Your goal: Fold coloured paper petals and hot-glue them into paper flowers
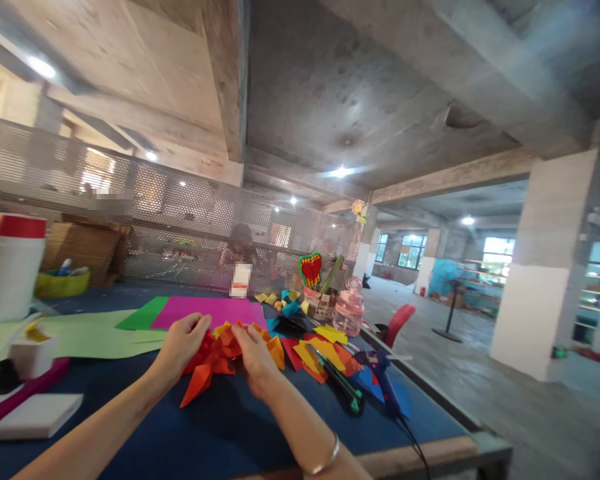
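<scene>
My left hand (pixel 180 345) and my right hand (pixel 254 357) are both closed on a folded paper piece (pixel 219 360) made of orange, red and yellow sheets. It rests on the blue table (pixel 220 433), with an orange point sticking out toward me at the lower left. A metal bangle (pixel 325 462) circles my right wrist.
Loose red, yellow and blue paper pieces (pixel 325 353) lie to the right, beside a utility knife (pixel 341 383) and a blue glue gun (pixel 383 380) with its cord. A pink jar (pixel 349 312), a small basket (pixel 320 303), pink and green sheets (pixel 200 312), and a white bottle (pixel 7 267) stand around.
</scene>
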Demonstrator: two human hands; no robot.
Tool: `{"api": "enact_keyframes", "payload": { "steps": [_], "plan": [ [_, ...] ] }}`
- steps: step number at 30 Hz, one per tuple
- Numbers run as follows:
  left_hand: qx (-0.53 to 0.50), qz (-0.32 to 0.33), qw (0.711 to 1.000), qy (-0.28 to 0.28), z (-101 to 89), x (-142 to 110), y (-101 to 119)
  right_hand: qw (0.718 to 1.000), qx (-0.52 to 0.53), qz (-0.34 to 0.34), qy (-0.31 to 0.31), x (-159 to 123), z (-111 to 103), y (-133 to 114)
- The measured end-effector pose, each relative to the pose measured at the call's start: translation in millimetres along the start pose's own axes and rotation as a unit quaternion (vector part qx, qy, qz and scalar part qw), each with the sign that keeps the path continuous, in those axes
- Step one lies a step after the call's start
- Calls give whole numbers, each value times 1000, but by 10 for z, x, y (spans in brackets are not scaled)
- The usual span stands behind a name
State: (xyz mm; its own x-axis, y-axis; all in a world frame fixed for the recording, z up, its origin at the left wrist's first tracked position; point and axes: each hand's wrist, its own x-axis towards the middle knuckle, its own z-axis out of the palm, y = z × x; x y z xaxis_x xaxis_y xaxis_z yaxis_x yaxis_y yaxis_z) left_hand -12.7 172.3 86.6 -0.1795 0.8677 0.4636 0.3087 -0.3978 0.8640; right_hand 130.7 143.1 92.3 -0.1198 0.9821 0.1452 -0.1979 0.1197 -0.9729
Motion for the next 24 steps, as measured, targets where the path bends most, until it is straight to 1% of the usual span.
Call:
{"api": "enact_keyframes", "payload": {
  "steps": [1,3,6,9,12,15,20,22,24],
  "plan": [
    [-9,1,1000,16,9,-3,-6,1000,5,4,-7,3,-5,-1],
    [-17,-4,1000,19,18,-13,1,1000,8,11,-18,5,-10,-6],
    [-13,14,1000,-1,8,-26,40,1000,-4,15,-17,-4,-5,-25],
    [-22,40,998,-39,-12,-21,67,1000,-12,0,-19,-27,3,-60],
    [-30,12,997,-64,-34,-7,73,1000,-4,-11,-19,-53,1,-106],
    [-21,-10,998,-55,-55,-11,90,1000,-2,-20,-12,-65,-11,-141],
    [-1,29,1000,11,-57,-61,134,999,2,-35,-11,-21,-56,-134],
    [-1,19,1000,8,-42,-70,119,999,2,-41,-10,14,-75,-113],
    [-1,-15,1000,-15,-22,-57,79,999,-4,-50,-9,55,-92,-82]
  ]
}}
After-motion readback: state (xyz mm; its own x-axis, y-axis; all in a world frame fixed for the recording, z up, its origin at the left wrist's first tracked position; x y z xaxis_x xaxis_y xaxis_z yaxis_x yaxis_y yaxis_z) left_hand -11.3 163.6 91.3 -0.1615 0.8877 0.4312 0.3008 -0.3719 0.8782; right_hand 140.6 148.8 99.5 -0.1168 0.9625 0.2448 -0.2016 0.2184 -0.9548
